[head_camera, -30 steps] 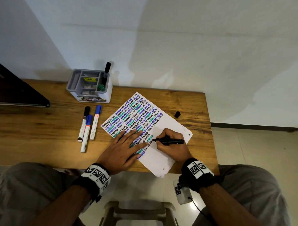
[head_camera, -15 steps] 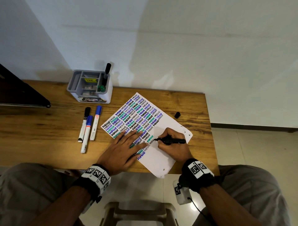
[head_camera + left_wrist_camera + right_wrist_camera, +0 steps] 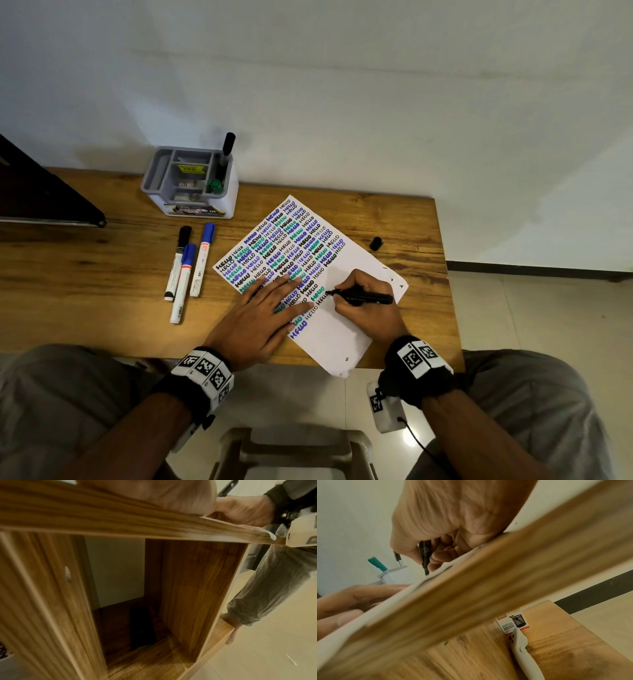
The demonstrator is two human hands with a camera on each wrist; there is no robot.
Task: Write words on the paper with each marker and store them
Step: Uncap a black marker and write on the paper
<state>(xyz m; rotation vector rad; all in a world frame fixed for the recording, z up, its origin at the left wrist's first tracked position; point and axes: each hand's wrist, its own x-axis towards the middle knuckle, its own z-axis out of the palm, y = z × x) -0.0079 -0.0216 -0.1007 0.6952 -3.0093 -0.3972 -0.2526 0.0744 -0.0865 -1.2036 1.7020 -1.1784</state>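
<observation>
A white paper [image 3: 346, 329] covered with rows of "HELLO" in black, blue and green lies slanted on the wooden desk [image 3: 85, 284]. My right hand [image 3: 359, 301] grips a black marker [image 3: 363, 297], its tip touching the paper beside the last word; the right wrist view shows the marker [image 3: 425, 557] held between curled fingers. My left hand [image 3: 263, 315] lies flat on the paper with fingers spread. Its black cap [image 3: 375, 243] sits on the desk to the right of the paper. Three capped markers [image 3: 186, 270] lie left of the paper.
A grey and white organizer [image 3: 191, 185] stands at the back by the wall, holding a black marker [image 3: 226, 150] and a green one [image 3: 215, 186]. A dark object [image 3: 41, 195] juts in at far left. The paper's near corner overhangs the desk's front edge. A stool [image 3: 294, 452] stands below.
The right hand with the black marker has shifted slightly up and right along the line as it writes. The left hand has stayed flat on the paper.
</observation>
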